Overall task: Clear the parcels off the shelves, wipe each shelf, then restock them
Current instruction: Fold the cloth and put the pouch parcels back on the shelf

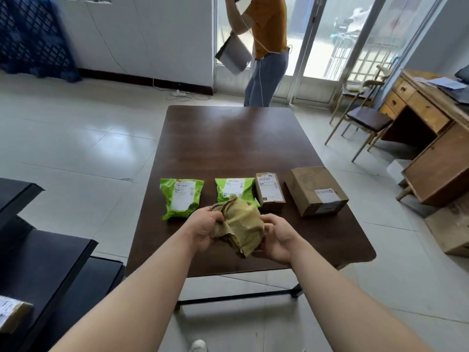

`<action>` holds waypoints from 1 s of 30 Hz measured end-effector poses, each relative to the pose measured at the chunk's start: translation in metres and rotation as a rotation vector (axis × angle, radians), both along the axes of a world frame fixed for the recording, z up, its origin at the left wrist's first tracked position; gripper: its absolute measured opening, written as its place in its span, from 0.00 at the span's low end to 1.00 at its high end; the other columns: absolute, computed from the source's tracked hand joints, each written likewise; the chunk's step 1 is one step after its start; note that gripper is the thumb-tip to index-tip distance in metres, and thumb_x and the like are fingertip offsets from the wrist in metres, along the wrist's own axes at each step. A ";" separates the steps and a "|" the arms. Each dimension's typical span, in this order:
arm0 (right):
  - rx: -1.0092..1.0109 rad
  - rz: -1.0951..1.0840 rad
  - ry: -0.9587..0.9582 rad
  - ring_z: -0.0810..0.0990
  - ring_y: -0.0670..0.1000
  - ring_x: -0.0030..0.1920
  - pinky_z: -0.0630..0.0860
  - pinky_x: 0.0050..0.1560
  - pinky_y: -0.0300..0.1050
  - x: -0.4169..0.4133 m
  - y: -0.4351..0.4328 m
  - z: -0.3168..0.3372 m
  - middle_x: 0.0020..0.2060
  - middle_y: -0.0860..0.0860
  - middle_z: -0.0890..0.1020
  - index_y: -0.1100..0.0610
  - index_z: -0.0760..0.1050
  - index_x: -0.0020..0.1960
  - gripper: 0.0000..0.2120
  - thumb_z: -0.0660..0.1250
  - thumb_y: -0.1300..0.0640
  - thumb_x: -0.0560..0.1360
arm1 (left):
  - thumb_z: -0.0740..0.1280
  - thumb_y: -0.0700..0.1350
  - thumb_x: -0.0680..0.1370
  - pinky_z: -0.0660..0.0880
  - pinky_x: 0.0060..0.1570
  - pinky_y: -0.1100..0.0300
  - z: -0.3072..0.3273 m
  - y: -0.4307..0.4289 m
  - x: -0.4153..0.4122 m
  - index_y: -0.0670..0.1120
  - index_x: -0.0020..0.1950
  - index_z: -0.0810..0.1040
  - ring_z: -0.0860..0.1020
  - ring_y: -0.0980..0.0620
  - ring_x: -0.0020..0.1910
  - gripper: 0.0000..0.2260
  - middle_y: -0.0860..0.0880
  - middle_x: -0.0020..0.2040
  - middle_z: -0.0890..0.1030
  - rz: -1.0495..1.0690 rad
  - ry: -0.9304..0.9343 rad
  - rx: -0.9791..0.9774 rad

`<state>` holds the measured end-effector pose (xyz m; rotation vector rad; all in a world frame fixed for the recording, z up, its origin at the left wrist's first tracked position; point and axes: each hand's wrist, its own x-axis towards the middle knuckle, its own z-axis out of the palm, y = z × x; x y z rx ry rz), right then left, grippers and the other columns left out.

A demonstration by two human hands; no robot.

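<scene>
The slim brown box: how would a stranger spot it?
On the dark table, four parcels lie in a row. The slim brown box is third from the left, between a green bag and a bigger cardboard box. It is the narrowest parcel.

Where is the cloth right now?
Head view, centre: the tan cloth is bunched between the left hand and right hand above the brown table, overlapping the right green mailer.

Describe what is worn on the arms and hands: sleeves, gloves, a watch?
Nothing worn shows. The left arm and right arm are bare to the picture's lower edge, no sleeves in view. The left hand and right hand have no gloves; no watch, band or ring is visible.
</scene>
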<state>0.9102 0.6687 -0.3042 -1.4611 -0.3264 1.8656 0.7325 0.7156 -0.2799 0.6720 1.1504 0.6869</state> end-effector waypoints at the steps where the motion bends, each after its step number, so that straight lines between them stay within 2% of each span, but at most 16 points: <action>1: 0.001 -0.058 0.022 0.78 0.58 0.39 0.74 0.45 0.52 0.000 0.007 -0.001 0.38 0.58 0.80 0.62 0.74 0.49 0.11 0.57 0.55 0.78 | 0.56 0.27 0.75 0.79 0.29 0.57 -0.002 0.007 -0.003 0.38 0.50 0.77 0.80 0.45 0.34 0.13 0.40 0.41 0.80 -0.018 0.023 0.012; 3: -0.005 -0.126 0.015 0.79 0.57 0.41 0.76 0.44 0.54 0.003 0.022 -0.002 0.42 0.58 0.81 0.63 0.74 0.52 0.09 0.58 0.60 0.78 | 0.58 0.27 0.74 0.80 0.32 0.56 -0.009 0.022 -0.009 0.40 0.48 0.79 0.80 0.44 0.35 0.14 0.40 0.40 0.81 -0.067 0.101 0.035; 6: 0.001 -0.167 -0.100 0.80 0.56 0.40 0.78 0.42 0.51 0.006 0.042 -0.009 0.42 0.59 0.82 0.64 0.77 0.53 0.07 0.63 0.63 0.77 | 0.63 0.27 0.72 0.79 0.42 0.52 -0.026 0.043 -0.018 0.41 0.47 0.79 0.79 0.44 0.38 0.11 0.40 0.41 0.81 -0.160 0.230 0.062; 8: 0.029 -0.229 -0.218 0.81 0.56 0.40 0.78 0.46 0.52 0.008 0.053 -0.018 0.43 0.60 0.82 0.66 0.77 0.54 0.09 0.68 0.65 0.75 | 0.69 0.29 0.71 0.77 0.43 0.55 -0.039 0.056 -0.022 0.43 0.44 0.78 0.78 0.48 0.39 0.10 0.44 0.40 0.80 -0.241 0.354 0.116; 9: 0.043 -0.256 -0.291 0.80 0.56 0.42 0.78 0.48 0.53 0.010 0.058 -0.024 0.45 0.61 0.82 0.66 0.76 0.55 0.12 0.71 0.65 0.73 | 0.71 0.30 0.70 0.77 0.45 0.56 -0.045 0.061 -0.023 0.43 0.46 0.77 0.79 0.49 0.40 0.11 0.45 0.42 0.80 -0.268 0.402 0.137; 11: 0.064 -0.242 -0.448 0.79 0.56 0.48 0.78 0.52 0.54 0.016 0.063 -0.034 0.49 0.59 0.79 0.62 0.73 0.56 0.17 0.74 0.63 0.71 | 0.73 0.29 0.69 0.77 0.53 0.54 -0.059 0.068 -0.022 0.44 0.54 0.73 0.79 0.47 0.47 0.19 0.43 0.48 0.80 -0.282 0.447 0.170; 13: 0.084 -0.175 -0.516 0.79 0.55 0.50 0.77 0.54 0.53 0.020 0.066 -0.044 0.51 0.58 0.79 0.59 0.72 0.58 0.19 0.74 0.65 0.70 | 0.72 0.27 0.68 0.77 0.51 0.57 -0.073 0.071 -0.019 0.50 0.61 0.68 0.79 0.48 0.47 0.29 0.42 0.49 0.79 -0.310 0.442 0.200; 15: 0.118 -0.100 -0.545 0.79 0.53 0.46 0.77 0.52 0.49 0.023 0.067 -0.054 0.47 0.57 0.80 0.59 0.74 0.60 0.22 0.72 0.71 0.68 | 0.70 0.25 0.68 0.76 0.43 0.63 -0.084 0.073 -0.013 0.51 0.63 0.70 0.79 0.51 0.44 0.31 0.43 0.49 0.80 -0.377 0.447 0.233; 16: 0.130 -0.050 -0.591 0.79 0.51 0.42 0.77 0.49 0.43 0.025 0.068 -0.057 0.44 0.56 0.80 0.61 0.75 0.60 0.23 0.70 0.74 0.67 | 0.69 0.25 0.68 0.76 0.43 0.63 -0.089 0.075 -0.010 0.51 0.62 0.74 0.79 0.51 0.44 0.29 0.44 0.50 0.80 -0.403 0.481 0.263; 18: 0.132 0.036 -0.687 0.78 0.49 0.40 0.77 0.44 0.36 0.029 0.073 -0.063 0.40 0.55 0.81 0.64 0.79 0.58 0.22 0.68 0.77 0.66 | 0.68 0.26 0.67 0.76 0.38 0.61 -0.098 0.079 -0.003 0.53 0.50 0.80 0.79 0.52 0.40 0.23 0.46 0.49 0.82 -0.421 0.614 0.333; 19: 0.128 0.065 -0.721 0.79 0.50 0.41 0.77 0.43 0.36 0.031 0.074 -0.064 0.41 0.56 0.81 0.66 0.80 0.56 0.20 0.68 0.77 0.66 | 0.67 0.28 0.67 0.75 0.34 0.61 -0.099 0.080 -0.001 0.55 0.45 0.80 0.79 0.52 0.36 0.21 0.47 0.47 0.82 -0.415 0.692 0.365; 21: 0.106 0.111 -0.793 0.79 0.50 0.41 0.78 0.45 0.39 0.038 0.081 -0.066 0.41 0.57 0.82 0.66 0.81 0.52 0.17 0.68 0.77 0.65 | 0.67 0.31 0.67 0.72 0.34 0.62 -0.104 0.085 0.007 0.58 0.39 0.79 0.78 0.52 0.37 0.19 0.49 0.45 0.82 -0.392 0.821 0.424; 24: 0.101 0.155 -0.916 0.80 0.52 0.42 0.80 0.49 0.47 0.050 0.092 -0.068 0.40 0.55 0.83 0.59 0.82 0.45 0.13 0.70 0.73 0.65 | 0.68 0.35 0.68 0.75 0.44 0.59 -0.109 0.091 0.018 0.58 0.37 0.77 0.78 0.51 0.44 0.15 0.51 0.46 0.82 -0.330 0.912 0.472; 26: 0.141 0.215 -1.038 0.80 0.51 0.43 0.79 0.46 0.45 0.059 0.098 -0.068 0.39 0.51 0.83 0.51 0.80 0.38 0.13 0.70 0.69 0.66 | 0.69 0.37 0.70 0.74 0.48 0.57 -0.111 0.093 0.025 0.58 0.35 0.76 0.76 0.52 0.48 0.14 0.54 0.47 0.80 -0.290 0.971 0.509; 28: 0.199 0.321 -1.187 0.79 0.50 0.43 0.73 0.43 0.40 0.066 0.101 -0.070 0.38 0.46 0.81 0.47 0.76 0.33 0.13 0.69 0.66 0.66 | 0.69 0.37 0.70 0.73 0.48 0.56 -0.113 0.092 0.029 0.59 0.34 0.77 0.73 0.52 0.49 0.15 0.56 0.46 0.78 -0.261 1.030 0.560; 30: 0.240 0.453 -1.279 0.78 0.49 0.45 0.71 0.44 0.40 0.072 0.099 -0.078 0.39 0.44 0.78 0.46 0.72 0.32 0.14 0.67 0.65 0.67 | 0.67 0.36 0.70 0.73 0.47 0.56 -0.119 0.087 0.033 0.57 0.35 0.78 0.73 0.52 0.49 0.14 0.57 0.46 0.77 -0.262 1.073 0.574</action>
